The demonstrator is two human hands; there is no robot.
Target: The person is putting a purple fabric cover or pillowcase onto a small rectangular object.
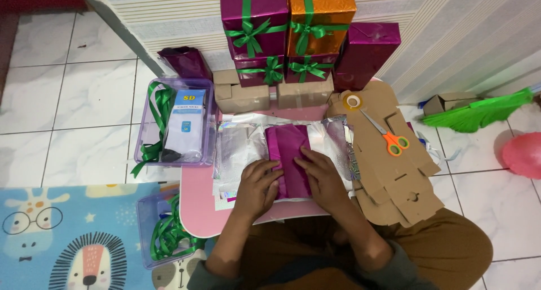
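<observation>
Head view, person seated on tile floor, brown trousers at bottom of frame. Left hand [260, 183] lies palm down, fingers loosely together, pressing the left edge of a magenta foil-wrapped box [288, 155]. Right hand [322, 174] lies flat on the box's right lower part, fingers pointing up-left, pressing the foil fold. Neither hand closes around anything; both just press on top. The box sits in the middle of a silver holographic wrapping sheet [236, 146], which is spread over a small pink table [197, 200] right in front of the person.

Right of the table: flattened brown cardboard cutouts [394, 183] with orange-handled scissors [389, 138] lying on them and a clear tape roll [353, 102] near their top end. Left of the table: a clear purple plastic bin [147, 118] holding green ribbon and a white-and-blue packet [187, 124]. Nearer, lower left: a second clear bin [145, 222] with more green ribbon, resting on a cartoon-animal play mat [62, 239].

Farther back, by the wall: two plain cardboard boxes [242, 96], with a stack of wrapped gifts behind and on them, magenta ones [256, 22] and an orange one [321, 17], most tied with green bows. Far right on the floor: a green broom head [479, 112] and part of a pink balloon [524, 154].
</observation>
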